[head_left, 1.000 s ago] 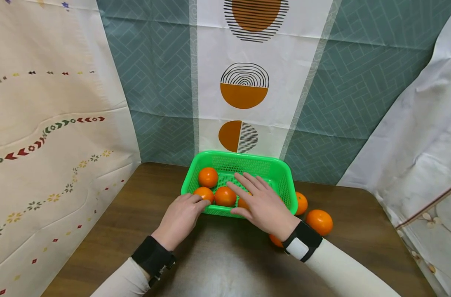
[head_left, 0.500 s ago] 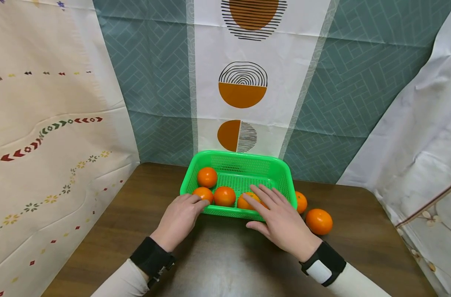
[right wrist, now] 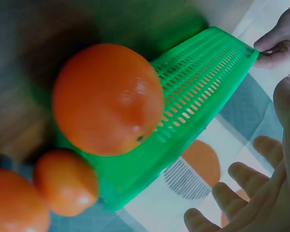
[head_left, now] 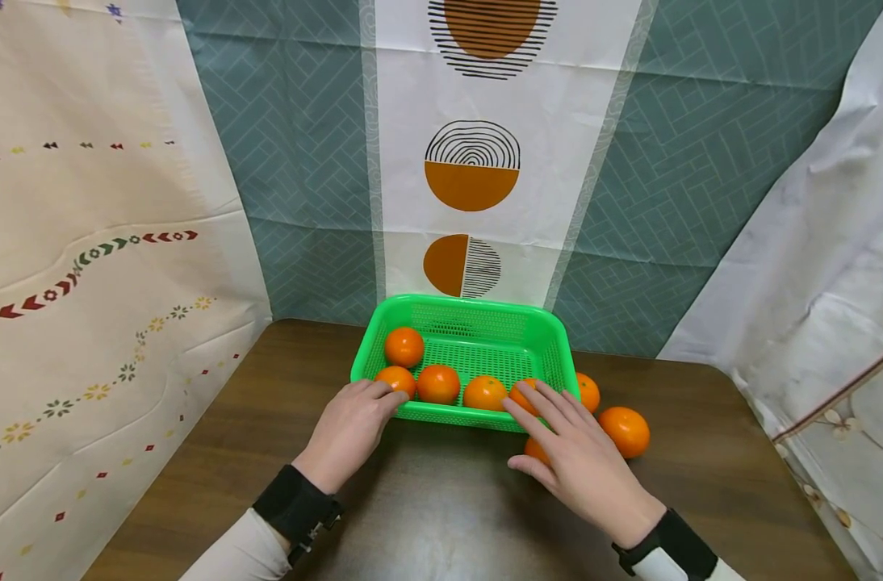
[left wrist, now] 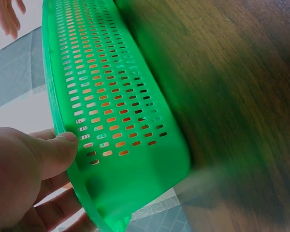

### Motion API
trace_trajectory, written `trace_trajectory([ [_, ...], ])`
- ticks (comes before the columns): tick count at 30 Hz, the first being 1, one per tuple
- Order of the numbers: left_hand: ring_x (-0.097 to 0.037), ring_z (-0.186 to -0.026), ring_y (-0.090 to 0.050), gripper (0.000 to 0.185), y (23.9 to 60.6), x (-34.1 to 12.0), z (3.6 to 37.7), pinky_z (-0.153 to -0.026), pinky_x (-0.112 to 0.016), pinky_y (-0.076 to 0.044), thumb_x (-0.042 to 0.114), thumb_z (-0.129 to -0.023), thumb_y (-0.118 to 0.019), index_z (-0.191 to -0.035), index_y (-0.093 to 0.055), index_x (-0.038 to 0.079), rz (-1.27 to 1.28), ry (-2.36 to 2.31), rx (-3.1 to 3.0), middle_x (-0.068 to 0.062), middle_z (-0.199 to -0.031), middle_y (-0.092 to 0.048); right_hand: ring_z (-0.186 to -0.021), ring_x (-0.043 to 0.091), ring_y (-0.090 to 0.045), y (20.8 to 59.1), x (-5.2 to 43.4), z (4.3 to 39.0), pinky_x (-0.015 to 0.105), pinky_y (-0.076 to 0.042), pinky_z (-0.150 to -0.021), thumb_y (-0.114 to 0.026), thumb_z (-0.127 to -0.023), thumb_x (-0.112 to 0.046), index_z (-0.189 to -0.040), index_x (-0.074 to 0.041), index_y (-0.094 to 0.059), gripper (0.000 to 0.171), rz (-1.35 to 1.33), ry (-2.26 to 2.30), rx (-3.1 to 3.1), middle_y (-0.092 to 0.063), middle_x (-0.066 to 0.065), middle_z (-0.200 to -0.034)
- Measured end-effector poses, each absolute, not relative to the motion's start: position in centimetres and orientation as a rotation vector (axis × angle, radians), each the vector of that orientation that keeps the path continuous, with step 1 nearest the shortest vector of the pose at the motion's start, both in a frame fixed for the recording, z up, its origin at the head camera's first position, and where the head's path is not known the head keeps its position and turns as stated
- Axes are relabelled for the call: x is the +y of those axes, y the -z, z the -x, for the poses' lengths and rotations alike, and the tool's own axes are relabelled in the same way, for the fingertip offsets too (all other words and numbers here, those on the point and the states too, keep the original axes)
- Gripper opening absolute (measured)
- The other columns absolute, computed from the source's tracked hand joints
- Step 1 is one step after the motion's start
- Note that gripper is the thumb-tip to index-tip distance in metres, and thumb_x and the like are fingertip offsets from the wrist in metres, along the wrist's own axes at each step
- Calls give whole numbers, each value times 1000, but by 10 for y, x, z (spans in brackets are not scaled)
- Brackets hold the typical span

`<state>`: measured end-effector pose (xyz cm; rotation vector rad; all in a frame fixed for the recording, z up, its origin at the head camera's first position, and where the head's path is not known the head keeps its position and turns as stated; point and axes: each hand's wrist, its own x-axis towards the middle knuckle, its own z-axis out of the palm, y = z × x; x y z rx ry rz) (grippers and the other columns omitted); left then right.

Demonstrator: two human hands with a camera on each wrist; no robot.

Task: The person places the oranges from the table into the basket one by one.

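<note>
Fingers (head_left: 539, 404) of our right hand (head_left: 588, 472), the nearer, spread wide, holding nothing; round loose orange (head_left: 535, 452) sits at its ten o'clock. Our left hand (head_left: 350, 428) pinches the basket (head_left: 456, 415).

Bare left grip (head_left: 350, 432), black wrist strap (head_left: 294, 502), off-white sleeve (head_left: 238, 551): thumb and fingers pinching. Bare right grip (head_left: 587, 464), second black strap (head_left: 680, 542) at wrist: back up, fingers spread, thumb out.

Lettering, labels, brands, numerals and signs: none legible on the green basket (head_left: 478, 355), the oranges (head_left: 438, 384), the black wristbands (head_left: 294, 504), the table (head_left: 427, 500) or the patterned cloths (head_left: 311, 161) in any view.
</note>
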<state>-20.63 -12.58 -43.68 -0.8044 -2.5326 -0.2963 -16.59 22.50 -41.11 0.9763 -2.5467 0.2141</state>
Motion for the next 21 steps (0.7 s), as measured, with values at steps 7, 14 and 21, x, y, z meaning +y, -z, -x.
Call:
trace_trajectory([
  [7, -19, -86, -57, 31, 437, -127, 207, -81, -35, -51, 9, -85, -82, -113, -73, 17, 808, 293, -2521, 5, -96, -64, -148, 31, -30, 420, 240, 152, 54, -27, -116, -66, -92, -56, -155, -25, -42, 75, -907, -227, -2571, -32, 2, -162],
  [14, -19, -85, -57, 31, 436, -126, 206, -81, -34, -51, 9, -85, -82, -113, -73, 17, 808, 293, -2525, 4, -96, -64, -147, 33, -30, 431, 250, 144, 50, -20, -120, -63, -93, -60, -156, -27, -40, 75, -870, -193, -2644, -29, 4, -163],
  [21, -19, -87, -59, 32, 436, -126, 206, -82, -35, -52, 8, -85, -82, -114, -74, 16, 816, 276, -2508, 4, -97, -65, -138, 37, -41, 438, 255, 139, 49, -24, -117, -68, -91, -54, -151, -21, -48, 72, -905, -227, -2564, -46, 12, -149],
])
